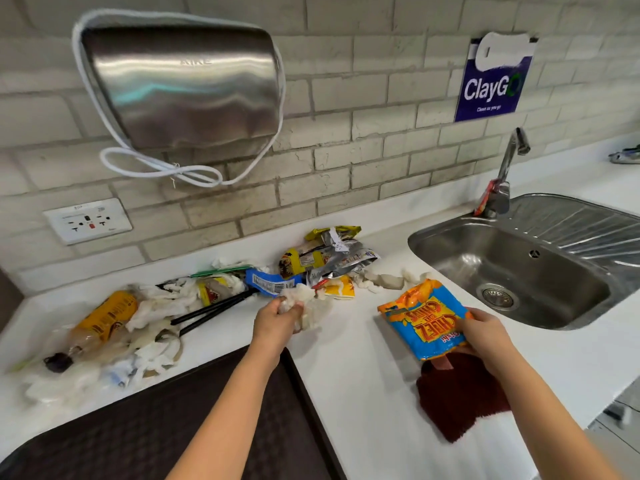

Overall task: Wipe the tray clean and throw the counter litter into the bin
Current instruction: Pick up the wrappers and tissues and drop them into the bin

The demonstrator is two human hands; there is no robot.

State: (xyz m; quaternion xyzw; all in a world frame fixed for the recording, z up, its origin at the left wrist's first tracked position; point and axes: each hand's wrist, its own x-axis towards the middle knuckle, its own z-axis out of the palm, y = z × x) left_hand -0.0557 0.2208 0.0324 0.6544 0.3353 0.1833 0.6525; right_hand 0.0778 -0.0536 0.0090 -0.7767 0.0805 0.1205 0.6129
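You're in a shared pantry kitchen: stainless steel sink set in a white counter, steel wall hand dryer and blue "ClayGo" sign above it.

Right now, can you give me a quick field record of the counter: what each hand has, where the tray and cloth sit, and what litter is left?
left hand: grips a crumpled white tissue wad
right hand: holds an orange and blue chip bag by its near end
tray: dark brown, at the counter's near edge, nothing seen on it
cloth: dark red, on the counter below the chip bag
litter left: plastic bottle, black straws, wrappers, torn tissue
sink: to the right
bin: not in view
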